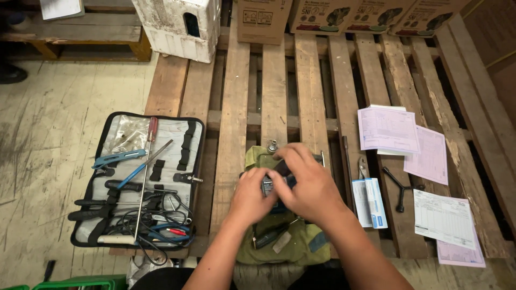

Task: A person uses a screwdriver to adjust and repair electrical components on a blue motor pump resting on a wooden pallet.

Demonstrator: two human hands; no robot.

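Both hands meet over a green cloth (301,249) spread on a wooden pallet (231,123). The left hand (252,196) and the right hand (309,182) close together around a small dark device (275,187) with a blue patch, held just above the cloth; the fingers of each grip curl onto it, the right hand covering most of its top. A small metal fitting (273,145) stands on the cloth just beyond the hands, and a dark tool (269,236) lies on the cloth near the wrists.

To the left, an open tool case (191,126) lies partly on the pallet and partly on the floor, holding screwdrivers, pliers and coiled wires. To the right lie pliers (363,169), a blue-and-white packet (371,203), a black Y-shaped wrench (399,188) and several paper forms (388,129). At the far edge stand cardboard boxes (263,19) and a white foam box (177,24).
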